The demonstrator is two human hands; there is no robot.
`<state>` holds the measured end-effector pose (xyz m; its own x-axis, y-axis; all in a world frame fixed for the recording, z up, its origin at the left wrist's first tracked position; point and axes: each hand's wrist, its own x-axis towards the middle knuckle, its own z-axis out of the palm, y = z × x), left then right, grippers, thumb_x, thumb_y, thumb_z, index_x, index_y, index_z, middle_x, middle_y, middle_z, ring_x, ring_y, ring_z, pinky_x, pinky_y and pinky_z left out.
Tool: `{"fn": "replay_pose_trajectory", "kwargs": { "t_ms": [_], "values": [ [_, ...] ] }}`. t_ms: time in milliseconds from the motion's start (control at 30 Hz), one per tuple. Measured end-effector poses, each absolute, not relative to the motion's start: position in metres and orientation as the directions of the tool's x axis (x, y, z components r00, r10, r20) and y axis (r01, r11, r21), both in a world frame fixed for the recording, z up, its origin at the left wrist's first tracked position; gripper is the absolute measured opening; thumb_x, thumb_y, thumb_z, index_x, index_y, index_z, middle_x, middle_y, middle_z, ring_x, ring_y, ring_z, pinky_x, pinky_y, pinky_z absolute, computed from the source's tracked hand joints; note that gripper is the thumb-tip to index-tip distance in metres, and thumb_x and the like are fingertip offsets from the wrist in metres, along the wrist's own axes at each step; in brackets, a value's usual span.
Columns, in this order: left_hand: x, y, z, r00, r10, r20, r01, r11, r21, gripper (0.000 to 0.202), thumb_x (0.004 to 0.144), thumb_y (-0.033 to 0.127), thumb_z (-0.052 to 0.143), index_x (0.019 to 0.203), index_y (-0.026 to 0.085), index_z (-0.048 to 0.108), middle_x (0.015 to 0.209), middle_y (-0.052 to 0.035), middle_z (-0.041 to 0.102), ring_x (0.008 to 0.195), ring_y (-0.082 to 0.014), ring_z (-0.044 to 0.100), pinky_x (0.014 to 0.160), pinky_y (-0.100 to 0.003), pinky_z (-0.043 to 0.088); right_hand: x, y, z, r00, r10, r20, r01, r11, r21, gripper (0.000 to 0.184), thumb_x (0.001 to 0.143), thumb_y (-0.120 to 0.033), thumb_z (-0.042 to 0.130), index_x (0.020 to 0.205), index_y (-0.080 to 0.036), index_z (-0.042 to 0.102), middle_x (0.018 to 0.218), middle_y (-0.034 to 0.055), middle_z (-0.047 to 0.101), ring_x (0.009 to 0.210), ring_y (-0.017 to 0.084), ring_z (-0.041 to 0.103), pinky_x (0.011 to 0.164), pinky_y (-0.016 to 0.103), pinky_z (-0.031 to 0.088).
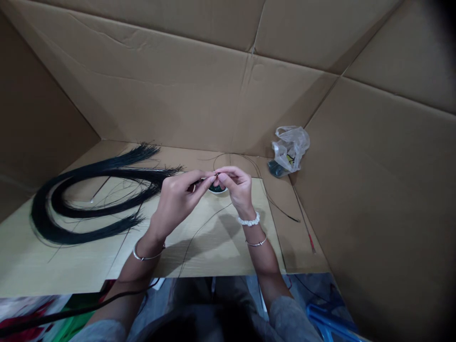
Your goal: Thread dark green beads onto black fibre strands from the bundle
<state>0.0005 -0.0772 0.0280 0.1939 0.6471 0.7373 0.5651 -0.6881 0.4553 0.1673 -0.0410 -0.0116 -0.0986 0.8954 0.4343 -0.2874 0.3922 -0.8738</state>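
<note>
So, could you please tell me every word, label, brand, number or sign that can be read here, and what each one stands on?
No word, brand, number or sign can be read anywhere.
The crumpled clear plastic bag shows a yellow and dark printed patch, too small and blurred to read.
The brown corrugated cardboard walls show no legible marking.

A bundle of long thin strands [92, 199] lies on the left of the tabletop [221, 254], and a small bowl [217, 190] sits towards its far edge, seemingly just behind the two hands. The left hand [174, 204] and right hand [238, 187] meet above the tabletop, in front of the bowl. A loose strand [281, 209] lies to the right of the bowl, and a plastic bag [290, 148] rests farther right in the back corner, against a cardboard wall [374, 190].
</note>
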Motion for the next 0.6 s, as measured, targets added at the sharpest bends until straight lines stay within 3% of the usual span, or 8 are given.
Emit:
{"fn": "replay_pose_trajectory", "kwargs": {
  "t_ms": [300, 600],
  "values": [
    [-0.0001, -0.077, 0.0261, 0.221, 0.615, 0.757, 0.593, -0.701, 0.396, 0.011, 0.097, 0.024, 0.067, 0.101, 0.019, 0.077, 0.085, 0.0005, 0.078, 0.059, -0.007, 0.061, 0.06, -0.019, 0.045, 0.1659, -0.0397, -0.0137, -0.1, 0.89, 0.445, -0.346, 0.389, -0.854, 0.012, 0.085, -0.037, 0.078, 0.092, -0.028, 0.079, 0.067, -0.0029, 0.072, 0.056, 0.009, 0.056, 0.053, 0.026, 0.041],
    [0.0008, -0.0783, 0.0262, 0.252, 0.59, 0.767, 0.657, -0.686, 0.312, 0.012, 0.098, 0.022, 0.065, 0.105, 0.019, 0.074, 0.079, 0.001, 0.073, 0.06, -0.0081, 0.058, 0.057, -0.022, 0.04, 0.1598, -0.0367, -0.0167, -0.133, 0.902, 0.411, -0.489, 0.301, -0.819, 0.012, 0.085, -0.037, 0.078, 0.092, -0.028, 0.08, 0.066, -0.0028, 0.071, 0.055, 0.009, 0.056, 0.053, 0.024, 0.04]
  ]
}}
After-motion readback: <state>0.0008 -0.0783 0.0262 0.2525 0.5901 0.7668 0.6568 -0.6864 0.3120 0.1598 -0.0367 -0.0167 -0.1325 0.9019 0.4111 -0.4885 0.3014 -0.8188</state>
